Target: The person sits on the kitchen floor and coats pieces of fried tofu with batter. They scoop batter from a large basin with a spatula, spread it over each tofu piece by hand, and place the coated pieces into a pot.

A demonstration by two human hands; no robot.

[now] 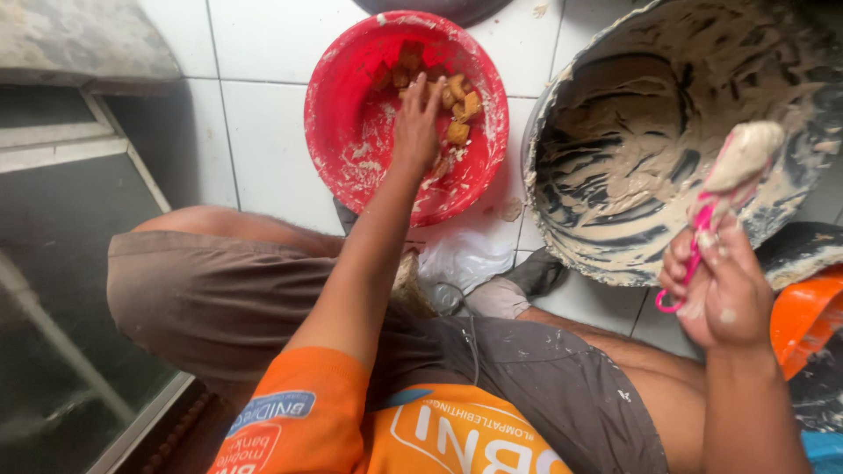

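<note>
Reaching with open left hand (418,118) into the round red plastic basin (351,61) of golden fried tofu cubes (460,104), right hand (720,285) gripping the batter-loaded pink plastic spatula (733,171); tilted, its batter could drip onto the white tiled floor (263,105).

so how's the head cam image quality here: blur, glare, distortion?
Head view: mostly sharp on the red bowl and left hand; soft daylight, no hard glare on the white tiles; wide-angle bending at the edges; the paste-covered pink spoon in the right hand is slightly soft.

left hand (416,123) among fried cubes (460,104) in red bowl (351,70); right hand (724,290) gripping batter-coated pink spatula (716,197)
</note>
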